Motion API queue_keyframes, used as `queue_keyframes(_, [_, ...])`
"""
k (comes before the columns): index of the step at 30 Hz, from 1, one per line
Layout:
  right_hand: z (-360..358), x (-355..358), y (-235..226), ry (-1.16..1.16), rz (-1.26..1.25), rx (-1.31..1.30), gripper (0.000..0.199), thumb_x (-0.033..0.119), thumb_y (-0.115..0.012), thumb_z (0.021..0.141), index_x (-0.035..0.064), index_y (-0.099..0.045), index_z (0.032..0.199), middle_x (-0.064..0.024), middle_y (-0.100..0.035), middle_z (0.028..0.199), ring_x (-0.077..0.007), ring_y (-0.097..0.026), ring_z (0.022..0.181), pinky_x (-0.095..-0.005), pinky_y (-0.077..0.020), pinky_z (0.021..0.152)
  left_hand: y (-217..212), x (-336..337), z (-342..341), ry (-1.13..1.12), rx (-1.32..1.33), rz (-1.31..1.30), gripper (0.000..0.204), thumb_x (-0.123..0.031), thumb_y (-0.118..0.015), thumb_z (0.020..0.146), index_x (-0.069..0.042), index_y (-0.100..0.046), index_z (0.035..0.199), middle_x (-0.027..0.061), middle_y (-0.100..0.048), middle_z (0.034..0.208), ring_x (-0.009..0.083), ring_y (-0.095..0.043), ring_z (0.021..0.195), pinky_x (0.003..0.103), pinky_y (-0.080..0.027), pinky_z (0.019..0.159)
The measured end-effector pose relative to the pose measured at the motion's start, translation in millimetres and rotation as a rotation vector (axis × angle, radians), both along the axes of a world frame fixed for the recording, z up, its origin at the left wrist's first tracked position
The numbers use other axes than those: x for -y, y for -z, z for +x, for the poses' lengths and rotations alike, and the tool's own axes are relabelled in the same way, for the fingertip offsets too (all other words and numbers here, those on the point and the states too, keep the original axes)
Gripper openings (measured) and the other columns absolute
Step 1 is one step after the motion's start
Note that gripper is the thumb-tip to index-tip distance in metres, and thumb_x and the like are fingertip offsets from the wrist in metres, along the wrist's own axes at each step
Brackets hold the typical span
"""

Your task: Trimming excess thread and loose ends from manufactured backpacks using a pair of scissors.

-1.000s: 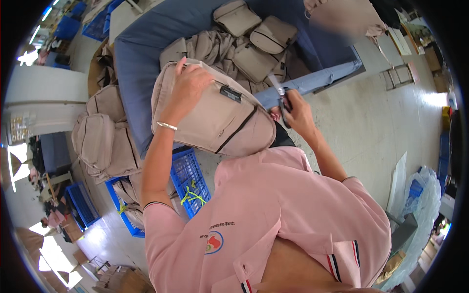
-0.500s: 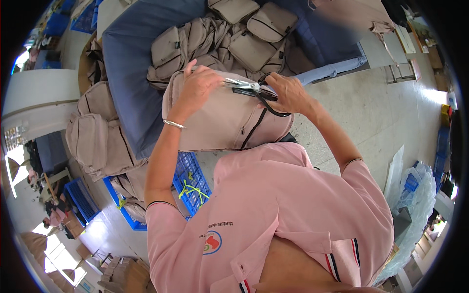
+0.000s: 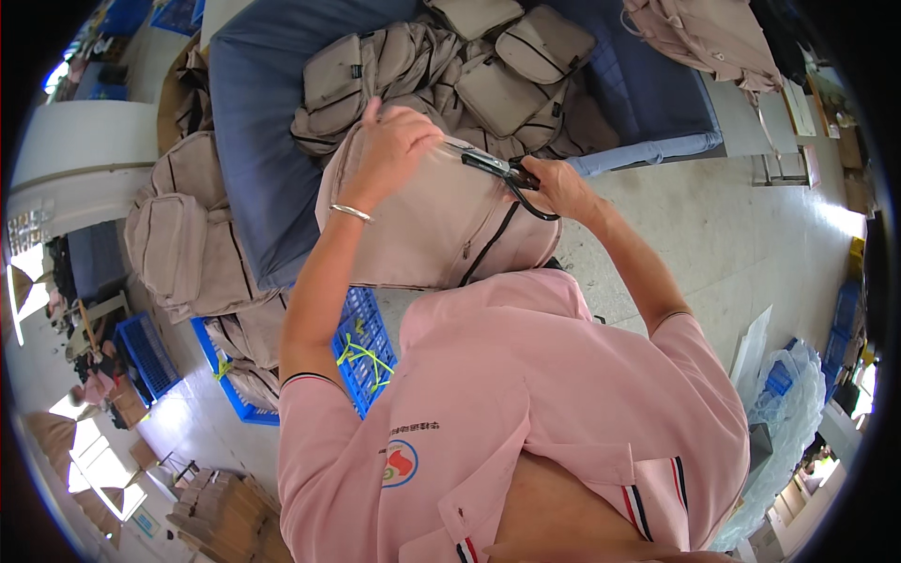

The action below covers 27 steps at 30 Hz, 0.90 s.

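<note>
A beige backpack (image 3: 413,235) lies across my lap, its dark zipper line toward the right. My right hand (image 3: 560,190) grips black-handled scissors (image 3: 484,162) above the bag's upper edge, their blades pointing left. My left hand (image 3: 399,148), with a silver bangle on the wrist, is just beyond the blade tips at the bag's upper left. Its fingers are bent together and slightly blurred; whatever they pinch is too small to make out.
Ahead stands a large blue fabric-lined bin (image 3: 267,141) heaped with beige backpacks (image 3: 497,94). More backpacks (image 3: 178,235) are piled at the left, above a blue plastic crate (image 3: 366,328). Another bag (image 3: 704,42) is at the far right, and clear plastic wrapping (image 3: 784,413) lies at the right.
The scissors have swung so their blades tilt more downward to the right, and they look less widely spread. My left hand has shifted slightly right, its fingers drawn closer together.
</note>
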State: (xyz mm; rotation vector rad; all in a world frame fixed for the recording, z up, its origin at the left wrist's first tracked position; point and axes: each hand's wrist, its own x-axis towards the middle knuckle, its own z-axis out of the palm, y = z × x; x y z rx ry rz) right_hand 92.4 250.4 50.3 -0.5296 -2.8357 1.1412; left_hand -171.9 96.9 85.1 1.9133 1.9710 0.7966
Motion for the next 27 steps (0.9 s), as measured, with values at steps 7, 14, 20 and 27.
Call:
queue_keyframes(7, [-16, -7, 16, -0.005, -0.005, -0.017, 0.051, 0.048, -0.075, 0.081, 0.0005, -0.056, 0.081, -0.0195, -0.061, 0.068, -0.0417, -0.061, 0.067, -0.0473, -0.0464, 0.059, 2, 26, -30, -0.515, 0.162, 0.031, 0.014, -0.017, -0.07, 0.09, -0.007, -0.071, 0.1, 0.0001, -0.064, 0.098, 0.012, -0.062, 0.089, 0.03, -0.043, 0.09])
queue_keyframes(14, [-39, -15, 20, -0.113, 0.143, -0.094, 0.047, 0.043, -0.074, 0.083, -0.0002, -0.057, 0.088, -0.0185, -0.063, 0.076, -0.0409, -0.061, 0.069, -0.0465, -0.0471, 0.061, 9, 28, -39, -0.55, 0.542, 0.063, 0.014, -0.015, -0.071, 0.087, -0.004, -0.07, 0.096, 0.0017, -0.06, 0.094, 0.0081, -0.054, 0.071, 0.024, -0.045, 0.068])
queue_keyframes(20, [-43, -16, 31, -0.121, 0.057, -0.051, 0.047, 0.044, -0.074, 0.083, 0.0008, -0.057, 0.084, -0.0187, -0.06, 0.068, -0.0427, -0.06, 0.066, -0.0467, -0.0482, 0.059, 4, 26, -42, -0.523, 0.538, 0.002, 0.013, -0.012, -0.07, 0.085, -0.005, -0.071, 0.096, -0.0003, -0.059, 0.092, 0.007, -0.049, 0.068, 0.022, -0.043, 0.066])
queue_keyframes(27, [-47, -18, 39, -0.077, 0.03, -0.135, 0.046, 0.043, -0.077, 0.082, 0.0019, -0.057, 0.084, -0.0186, -0.06, 0.067, -0.0427, -0.058, 0.063, -0.0456, -0.0467, 0.057, 7, 29, -46, -0.523, 0.514, -0.028, 0.017, -0.013, -0.069, 0.085, -0.006, -0.071, 0.1, -0.0009, -0.06, 0.092, 0.0068, -0.049, 0.07, 0.02, -0.041, 0.065])
